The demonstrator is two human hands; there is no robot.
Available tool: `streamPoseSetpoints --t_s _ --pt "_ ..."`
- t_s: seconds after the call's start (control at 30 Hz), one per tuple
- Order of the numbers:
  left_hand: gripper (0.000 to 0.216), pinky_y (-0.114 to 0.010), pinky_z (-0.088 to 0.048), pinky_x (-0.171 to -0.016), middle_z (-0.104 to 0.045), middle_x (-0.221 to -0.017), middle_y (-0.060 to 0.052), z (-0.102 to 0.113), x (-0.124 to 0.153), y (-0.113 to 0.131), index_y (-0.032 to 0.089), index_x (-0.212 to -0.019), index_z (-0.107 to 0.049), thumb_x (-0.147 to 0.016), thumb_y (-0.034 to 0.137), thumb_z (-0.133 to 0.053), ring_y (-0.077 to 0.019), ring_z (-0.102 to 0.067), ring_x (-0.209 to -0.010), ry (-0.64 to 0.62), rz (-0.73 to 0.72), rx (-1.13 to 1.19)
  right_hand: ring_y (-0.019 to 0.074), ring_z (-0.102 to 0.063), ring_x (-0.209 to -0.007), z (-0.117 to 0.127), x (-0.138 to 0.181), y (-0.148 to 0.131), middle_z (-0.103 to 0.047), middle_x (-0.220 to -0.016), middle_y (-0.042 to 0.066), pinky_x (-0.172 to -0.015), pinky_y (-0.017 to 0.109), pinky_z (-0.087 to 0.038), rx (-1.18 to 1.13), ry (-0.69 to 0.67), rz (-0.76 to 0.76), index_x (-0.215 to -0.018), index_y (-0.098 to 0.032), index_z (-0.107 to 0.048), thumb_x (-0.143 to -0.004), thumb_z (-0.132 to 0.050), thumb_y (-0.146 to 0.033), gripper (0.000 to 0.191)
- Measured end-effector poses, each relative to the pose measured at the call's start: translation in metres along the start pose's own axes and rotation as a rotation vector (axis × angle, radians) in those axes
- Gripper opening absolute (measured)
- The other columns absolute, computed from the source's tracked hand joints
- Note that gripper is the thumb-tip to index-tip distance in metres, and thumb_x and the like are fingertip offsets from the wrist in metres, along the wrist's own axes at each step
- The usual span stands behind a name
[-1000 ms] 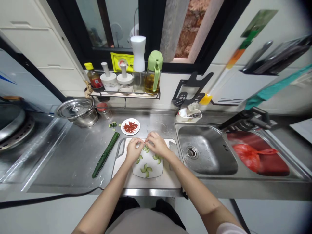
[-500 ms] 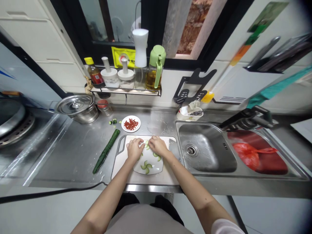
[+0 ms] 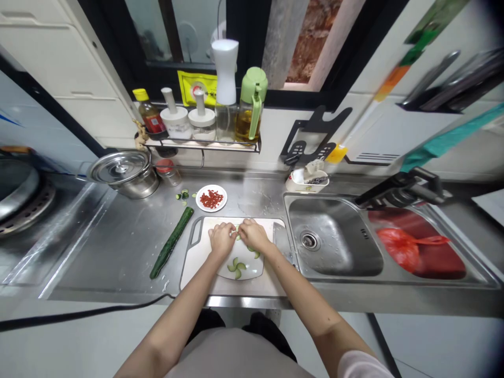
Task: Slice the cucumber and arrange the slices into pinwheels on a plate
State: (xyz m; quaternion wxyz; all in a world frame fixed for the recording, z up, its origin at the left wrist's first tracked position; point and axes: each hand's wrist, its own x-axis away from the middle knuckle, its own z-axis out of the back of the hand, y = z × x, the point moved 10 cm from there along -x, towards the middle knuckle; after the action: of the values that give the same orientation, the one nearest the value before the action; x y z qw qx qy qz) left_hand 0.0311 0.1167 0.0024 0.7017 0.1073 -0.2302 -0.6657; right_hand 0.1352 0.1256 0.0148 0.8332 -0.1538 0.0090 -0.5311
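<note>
A white plate (image 3: pixel 252 268) lies on the cutting board (image 3: pixel 192 269), with thin green cucumber slices (image 3: pixel 237 268) fanned out in a pinwheel at its near side. Over the plate's far side, my left hand (image 3: pixel 222 238) is closed, its fingertips bent onto a small cucumber slice. My right hand (image 3: pixel 253 235) faces it, fingers also pinched on a slice there; the fingers partly cover these pieces. More slices show below my right wrist. Left of the board rests a long whole cucumber (image 3: pixel 171 243).
Behind the board stand a small plate of chopped red pieces (image 3: pixel 211 198) and cucumber scraps (image 3: pixel 183 195). A lidded pot (image 3: pixel 128 176) is at the back left. To the right are a steel sink (image 3: pixel 334 236) and a red bag (image 3: pixel 399 249). Bottles line a rack (image 3: pixel 202 146).
My left hand has shifted right, closer to my right hand, and its fingers have drawn together at the slices. My right hand stays nearly in place. The view has shifted slightly.
</note>
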Motion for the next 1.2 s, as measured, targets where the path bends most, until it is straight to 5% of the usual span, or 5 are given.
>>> streamPoseSetpoints --t_s 1.2 --pt "0.016 -0.038 -0.031 -0.088 -0.068 -0.101 -0.005 -0.006 -0.004 0.002 0.025 -0.093 -0.067 -0.088 0.036 -0.057 -0.0249 -0.054 -0.104 -0.001 0.007 -0.011 0.02 -0.052 -0.099 -0.006 -0.003 0.013 -0.063 -0.104 0.008 -0.076 0.026 -0.038 -0.067 -0.009 -0.091 -0.095 -0.02 -0.066 -0.094 -0.048 -0.027 0.019"
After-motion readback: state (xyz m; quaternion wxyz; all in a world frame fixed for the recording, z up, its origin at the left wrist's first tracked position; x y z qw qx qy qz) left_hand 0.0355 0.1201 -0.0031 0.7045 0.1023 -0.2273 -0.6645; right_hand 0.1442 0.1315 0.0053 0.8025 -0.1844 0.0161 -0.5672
